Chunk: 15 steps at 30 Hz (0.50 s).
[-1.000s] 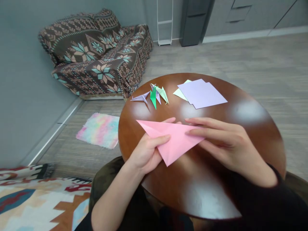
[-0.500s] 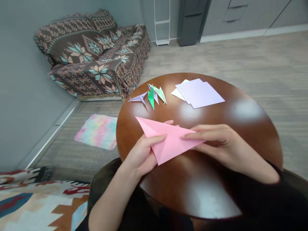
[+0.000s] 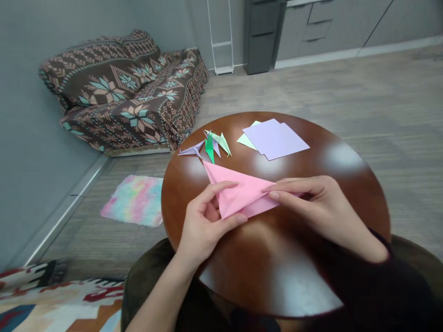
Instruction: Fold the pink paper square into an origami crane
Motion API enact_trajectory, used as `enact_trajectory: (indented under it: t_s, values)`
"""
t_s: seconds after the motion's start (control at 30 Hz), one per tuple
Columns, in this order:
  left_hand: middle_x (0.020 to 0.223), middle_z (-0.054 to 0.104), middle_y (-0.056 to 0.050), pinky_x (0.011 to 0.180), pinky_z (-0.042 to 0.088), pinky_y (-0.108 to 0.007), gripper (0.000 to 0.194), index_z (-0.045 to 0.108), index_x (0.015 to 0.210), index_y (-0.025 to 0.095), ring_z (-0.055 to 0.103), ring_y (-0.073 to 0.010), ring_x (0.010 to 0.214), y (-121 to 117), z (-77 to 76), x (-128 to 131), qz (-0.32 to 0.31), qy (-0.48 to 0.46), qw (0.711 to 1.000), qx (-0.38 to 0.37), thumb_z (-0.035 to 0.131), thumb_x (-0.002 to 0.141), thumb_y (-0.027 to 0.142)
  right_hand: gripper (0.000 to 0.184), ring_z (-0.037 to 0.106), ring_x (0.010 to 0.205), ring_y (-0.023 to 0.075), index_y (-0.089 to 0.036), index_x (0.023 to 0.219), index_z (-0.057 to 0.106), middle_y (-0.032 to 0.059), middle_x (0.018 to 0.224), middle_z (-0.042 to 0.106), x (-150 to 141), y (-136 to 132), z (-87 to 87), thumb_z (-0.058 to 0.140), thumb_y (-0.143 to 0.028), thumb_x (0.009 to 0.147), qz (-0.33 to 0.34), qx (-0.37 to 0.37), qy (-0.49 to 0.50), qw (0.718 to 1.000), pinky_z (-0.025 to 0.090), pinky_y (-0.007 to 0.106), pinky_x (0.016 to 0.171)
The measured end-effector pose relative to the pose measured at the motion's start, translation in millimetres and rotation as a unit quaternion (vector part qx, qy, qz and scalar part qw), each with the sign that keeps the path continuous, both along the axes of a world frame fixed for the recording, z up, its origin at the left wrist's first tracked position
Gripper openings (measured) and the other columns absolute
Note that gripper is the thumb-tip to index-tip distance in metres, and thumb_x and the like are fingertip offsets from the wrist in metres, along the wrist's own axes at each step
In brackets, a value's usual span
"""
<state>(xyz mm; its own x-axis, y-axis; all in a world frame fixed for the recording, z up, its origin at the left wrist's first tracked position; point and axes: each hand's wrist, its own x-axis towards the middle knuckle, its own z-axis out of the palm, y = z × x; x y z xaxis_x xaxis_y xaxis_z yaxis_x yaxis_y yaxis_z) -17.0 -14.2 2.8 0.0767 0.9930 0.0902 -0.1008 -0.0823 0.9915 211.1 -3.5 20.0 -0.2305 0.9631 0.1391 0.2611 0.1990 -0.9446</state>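
Note:
A pink sheet of origami paper [image 3: 238, 189], folded to a triangle, is held between both hands over the round table. My left hand [image 3: 204, 223] grips its left part, with a finger on the upper face and the thumb at the lower edge. At the right corner, my right hand [image 3: 311, 198] pinches the paper between thumb and fingers. Along the lower edge the layers stand apart, showing a paler inner layer. Beyond the pink tip lie folded paper cranes: a green one [image 3: 209, 148], a pale green one [image 3: 222, 142] and lilac ones [image 3: 192, 150].
Lilac sheets [image 3: 277, 138] overlap a pale green sheet [image 3: 247, 139] at the far side of the brown table [image 3: 349, 184]. A sofa with a patterned cover [image 3: 138, 101] stands at the back left, and a fluffy pastel mat [image 3: 134, 200] lies on the floor.
My left thumb has moved from the paper's upper face to its lower edge. My right thumb now shows on top, and the lower layers have parted. The view has shifted slightly.

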Motion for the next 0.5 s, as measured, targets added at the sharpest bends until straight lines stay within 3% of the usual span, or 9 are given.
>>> enact_trajectory:
  t_s: [0.07, 0.17, 0.33, 0.5]
  values:
    - [0.095, 0.07, -0.002, 0.084, 0.053, -0.027, 0.038, 0.076, 0.095, 0.022, 0.065, -0.02, 0.092, 1.9, -0.9, -0.4, 0.037, 0.04, 0.998, 0.019, 0.096, 0.063, 0.022, 0.013, 0.077, 0.083, 0.022, -0.027, 0.09, 0.088, 0.0021, 0.094, 0.085, -2.4, -1.7, 0.8, 0.077, -0.034, 0.091, 0.014, 0.003, 0.007, 1.0, 0.059, 0.027, 0.072]
    - [0.093, 0.065, 0.002, 0.074, 0.048, -0.023, 0.05, 0.07, 0.092, 0.023, 0.061, -0.0151, 0.083, 5.0, -2.1, -1.5, 0.081, 0.022, 0.996, 0.03, 0.1, 0.053, 0.017, 0.011, 0.078, 0.081, 0.0209, -0.026, 0.086, 0.087, 0.0019, 0.091, 0.085, -3.7, -3.6, 1.3, 0.08, -0.034, 0.089, 0.018, -0.008, 0.019, 1.0, 0.059, 0.026, 0.071]
    - [0.084, 0.064, 0.001, 0.077, 0.046, -0.023, 0.034, 0.069, 0.076, 0.02, 0.058, -0.0147, 0.082, 7.7, -11.3, -3.5, 0.039, -0.008, 0.999, 0.028, 0.098, 0.059, 0.021, 0.011, 0.078, 0.08, 0.0203, -0.026, 0.085, 0.087, 0.0016, 0.091, 0.085, -1.4, -3.4, 0.0, 0.08, -0.033, 0.088, 0.021, -0.005, 0.015, 1.0, 0.058, 0.025, 0.069]
    - [0.077, 0.068, -0.003, 0.08, 0.048, -0.028, 0.03, 0.068, 0.065, 0.018, 0.063, -0.0215, 0.092, 9.0, -20.7, -0.1, 0.021, -0.046, 0.998, -0.023, 0.097, 0.062, 0.028, 0.014, 0.077, 0.081, 0.0234, -0.024, 0.086, 0.087, 0.0046, 0.092, 0.085, -0.4, -0.6, -2.0, 0.081, -0.036, 0.087, 0.006, -0.008, -0.003, 1.0, 0.058, 0.029, 0.072]
